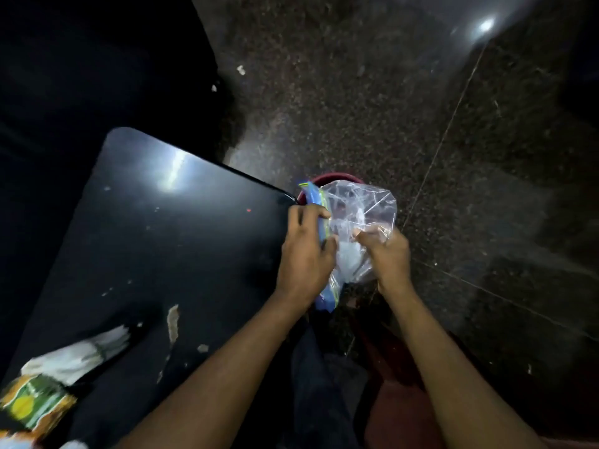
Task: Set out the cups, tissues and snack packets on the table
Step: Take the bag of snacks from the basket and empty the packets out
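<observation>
Clear plastic bag (359, 218), thin, crinkly and probably light (white contents indistinct), held off the table (155, 241) corner over a red bucket (327, 180): left hand (304, 254) clasps its blue-green seal, right hand (389, 257) pinches the film.

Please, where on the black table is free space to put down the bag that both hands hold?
The black table is bare across its middle and far part, from the bright light reflection down to the left hand; only small crumbs lie there. The near left corner is crowded: white tissues and a snack packet. The plastic bag, also gripped by the right hand, hangs beyond the table's right edge.
</observation>
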